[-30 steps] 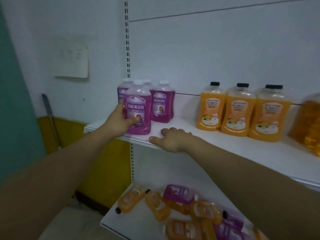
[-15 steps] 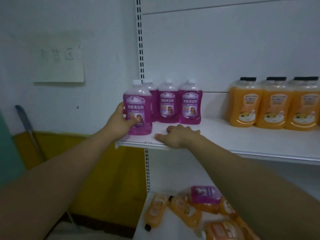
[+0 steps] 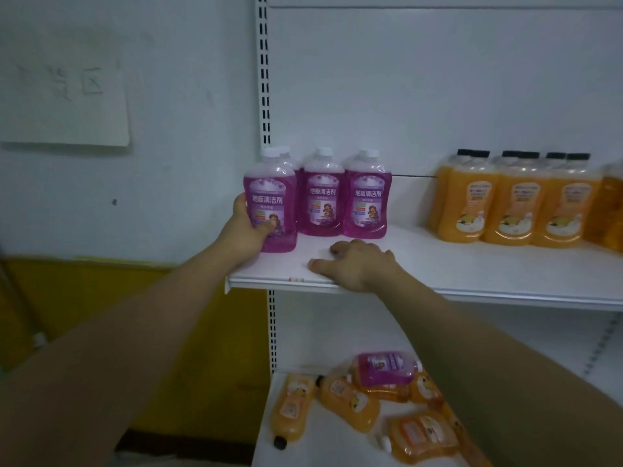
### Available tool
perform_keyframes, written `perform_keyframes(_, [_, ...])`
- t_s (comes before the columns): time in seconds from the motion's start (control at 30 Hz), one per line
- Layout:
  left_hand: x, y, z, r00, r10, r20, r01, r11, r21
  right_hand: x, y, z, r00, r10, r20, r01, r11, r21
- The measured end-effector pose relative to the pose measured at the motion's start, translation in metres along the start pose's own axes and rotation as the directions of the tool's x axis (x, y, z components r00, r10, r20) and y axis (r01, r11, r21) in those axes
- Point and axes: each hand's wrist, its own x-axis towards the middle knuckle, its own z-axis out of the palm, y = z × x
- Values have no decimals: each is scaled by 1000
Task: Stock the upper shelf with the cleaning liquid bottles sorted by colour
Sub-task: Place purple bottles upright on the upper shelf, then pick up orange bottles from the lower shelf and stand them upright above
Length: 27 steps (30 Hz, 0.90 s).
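Your left hand (image 3: 247, 232) grips the lower body of an upright purple bottle (image 3: 270, 210), thumb across its label and fingers curled behind, the base resting on the upper shelf (image 3: 472, 264) near its left end. Your right hand (image 3: 355, 264) lies flat and relaxed on the bare shelf board at 3 o'clock from that bottle, holding nothing.

To finish this step well, slide the held bottle toward 12 o'clock until it lines up with the two front purple bottles (image 3: 344, 200) standing at its 3 o'clock; it sits slightly forward of them, and whether it touches the nearer one cannot be told. Keep it upright with the label facing you, and loosen your fingers only once the base sits flat.

Further along at 3 o'clock, well apart from the purple group, stand the orange bottles (image 3: 512, 203) with black caps. On the lower shelf (image 3: 330, 446), at 6 o'clock, more orange bottles lie on their sides with one purple bottle on its side (image 3: 386, 367) atop them. The perforated shelf upright (image 3: 264, 72) rises at 12 o'clock; a paper notice (image 3: 64, 92) hangs on the wall at 10 o'clock. Nothing visibly blocks the push back.
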Motion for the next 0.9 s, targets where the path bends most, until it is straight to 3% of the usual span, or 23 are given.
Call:
perform_keyframes(0.23, [17,-2,3,997,-74,29,74,997,1,2,2,1,1000,-23,8,23,1000,-16])
perform_keyframes(0.73, [26,-6,3,993,-93,78,93,996,6,0,3,3,999,-33,-31,33,999,-19])
perform_keyframes(0.9, [0,-5,-12,976,-128,176,99,981,167,-10,1,1,996,-15,-90,17,1000,17])
